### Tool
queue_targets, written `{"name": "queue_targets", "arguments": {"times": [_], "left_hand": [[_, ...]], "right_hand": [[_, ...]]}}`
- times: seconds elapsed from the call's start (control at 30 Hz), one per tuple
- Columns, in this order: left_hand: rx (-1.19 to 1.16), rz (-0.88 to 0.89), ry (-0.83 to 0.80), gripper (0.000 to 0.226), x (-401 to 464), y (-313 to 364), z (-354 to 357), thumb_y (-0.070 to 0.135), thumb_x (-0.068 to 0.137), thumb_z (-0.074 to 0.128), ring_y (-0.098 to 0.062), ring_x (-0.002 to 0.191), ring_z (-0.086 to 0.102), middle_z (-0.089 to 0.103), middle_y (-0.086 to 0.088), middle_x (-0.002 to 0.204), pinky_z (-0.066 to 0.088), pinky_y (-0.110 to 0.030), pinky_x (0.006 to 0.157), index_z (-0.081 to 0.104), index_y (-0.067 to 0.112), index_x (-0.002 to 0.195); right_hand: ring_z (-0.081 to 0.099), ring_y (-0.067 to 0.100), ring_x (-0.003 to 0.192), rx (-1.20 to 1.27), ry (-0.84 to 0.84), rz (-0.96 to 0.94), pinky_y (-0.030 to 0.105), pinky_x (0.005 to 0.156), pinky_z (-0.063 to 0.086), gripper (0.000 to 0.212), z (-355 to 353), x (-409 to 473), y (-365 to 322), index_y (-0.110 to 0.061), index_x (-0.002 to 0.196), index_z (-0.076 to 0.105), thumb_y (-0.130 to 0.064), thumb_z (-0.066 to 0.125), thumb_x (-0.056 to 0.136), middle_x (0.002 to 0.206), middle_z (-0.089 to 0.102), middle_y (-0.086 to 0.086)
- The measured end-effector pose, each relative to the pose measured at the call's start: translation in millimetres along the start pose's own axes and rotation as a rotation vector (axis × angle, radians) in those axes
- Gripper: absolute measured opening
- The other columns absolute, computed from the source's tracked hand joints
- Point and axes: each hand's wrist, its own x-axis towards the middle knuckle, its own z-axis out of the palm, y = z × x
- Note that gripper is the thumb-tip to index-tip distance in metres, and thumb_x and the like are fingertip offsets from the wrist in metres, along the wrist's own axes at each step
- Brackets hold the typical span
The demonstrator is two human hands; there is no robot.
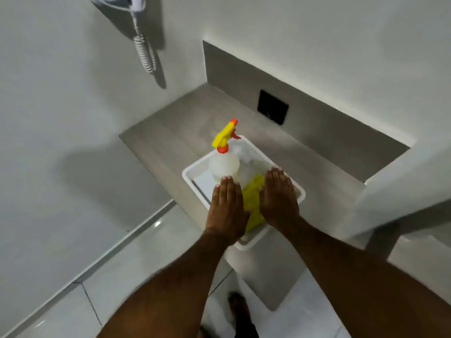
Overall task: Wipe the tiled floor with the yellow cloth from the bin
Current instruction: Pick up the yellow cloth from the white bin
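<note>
A white plastic bin (195, 178) stands at the front edge of a grey ledge. Inside it lies the yellow cloth (252, 198), showing between my two hands. A clear spray bottle (224, 164) with a yellow and orange trigger head stands in the bin's far left part. My left hand (225, 211) is held flat, palm down, fingers together, above the bin's left side. My right hand (278, 198) is flat the same way above the bin's right side. Neither hand holds anything. The pale tiled floor (136, 262) lies below the ledge.
The grey ledge (170, 132) sits in a wall recess with a black square plate (272, 107) on its back wall. A wall phone with a coiled cord (145, 52) hangs at the upper left. My foot (238, 306) shows on the floor below.
</note>
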Motion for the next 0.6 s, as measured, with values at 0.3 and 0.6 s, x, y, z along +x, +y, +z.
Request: {"name": "queue_targets", "arguments": {"times": [0.3, 0.6], "left_hand": [[-0.081, -0.121, -0.259, 0.052, 21, -12, -1, 0.041, 0.088, 0.053, -0.038, 0.109, 0.059, 0.059, -0.018, 0.122, 0.046, -0.041, 0.091, 0.05, 0.004, 0.124], [-0.506, -0.26, -0.432, 0.033, 44, -18, -18, 0.025, 0.08, 0.068, -0.031, 0.105, 0.063, 0.064, -0.012, 0.114, 0.056, -0.043, 0.089, 0.06, 0.009, 0.108]], "right_hand": [[0.053, 0.042, 0.119, -0.031, -0.434, 0.207, 0.049, 0.103, 0.041, 0.052, 14, 27, -9, 0.003, 0.134, 0.042, -0.026, 0.051, 0.092, 0.129, 0.056, 0.022], [0.067, 0.036, 0.101, 0.205, -0.75, 0.358, 0.028, 0.063, 0.043, 0.019, 19, 59, 4, -0.021, 0.086, 0.058, -0.034, 0.071, 0.081, 0.073, 0.056, 0.005]]}}
